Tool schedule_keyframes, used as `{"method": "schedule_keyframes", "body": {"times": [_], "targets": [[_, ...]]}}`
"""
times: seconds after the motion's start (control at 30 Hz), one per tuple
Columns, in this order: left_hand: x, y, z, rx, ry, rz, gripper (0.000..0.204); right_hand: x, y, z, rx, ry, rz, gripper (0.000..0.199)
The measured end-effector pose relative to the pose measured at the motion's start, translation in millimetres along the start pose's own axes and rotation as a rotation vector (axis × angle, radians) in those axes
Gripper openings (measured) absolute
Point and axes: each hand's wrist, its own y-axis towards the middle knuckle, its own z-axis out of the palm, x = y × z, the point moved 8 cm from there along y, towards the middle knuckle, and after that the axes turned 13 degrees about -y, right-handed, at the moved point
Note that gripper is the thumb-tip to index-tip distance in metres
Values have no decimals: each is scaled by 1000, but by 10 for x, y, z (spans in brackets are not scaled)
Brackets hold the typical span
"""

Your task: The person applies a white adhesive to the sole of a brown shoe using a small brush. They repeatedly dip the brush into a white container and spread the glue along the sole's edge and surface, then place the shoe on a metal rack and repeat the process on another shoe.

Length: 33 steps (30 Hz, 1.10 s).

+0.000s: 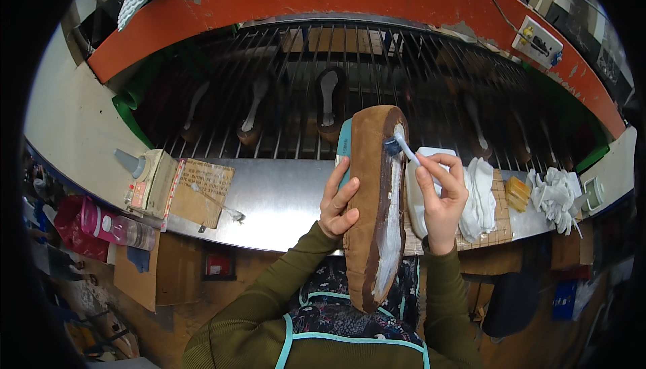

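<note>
A brown suede shoe upper [370, 174] is stretched over a teal shoe last [345, 143], held upright in front of me with its underside turned to the right. My left hand [338, 201] grips it from the left side, fingers and thumb pressed to the suede. A wet-looking white coating [389, 241] streaks down the underside. In my right hand [442, 197] the white handle of a small brush [406, 148] is pinched between thumb and fingers. The brush's dark bristles touch the upper end of the underside.
Several coated shoe uppers [328, 103] lie on the rack of metal rods [289, 59] beyond the steel ledge [269, 191]. White gloves [479, 197] and a yellow block [517, 194] rest at right. Cardboard [198, 194] with another brush [219, 202] and a beige box [151, 184] sit left.
</note>
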Motion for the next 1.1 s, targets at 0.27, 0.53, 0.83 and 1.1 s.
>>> {"method": "schedule_keyframes", "body": {"times": [0.27,0.53,0.83,1.1], "targets": [[-51,91,-1,9,95,-16,37,80,296,-45,4,-77,-183,22],[-123,207,16,18,251,108,43,-27,18,-58,217,4,-122,20],[-136,323,39,15,375,284,48,-98,-335,-110,281,32,-42,20],[-25,350,39,-8,415,213,56,-112,-524,-179,290,-25,-35,22]]}}
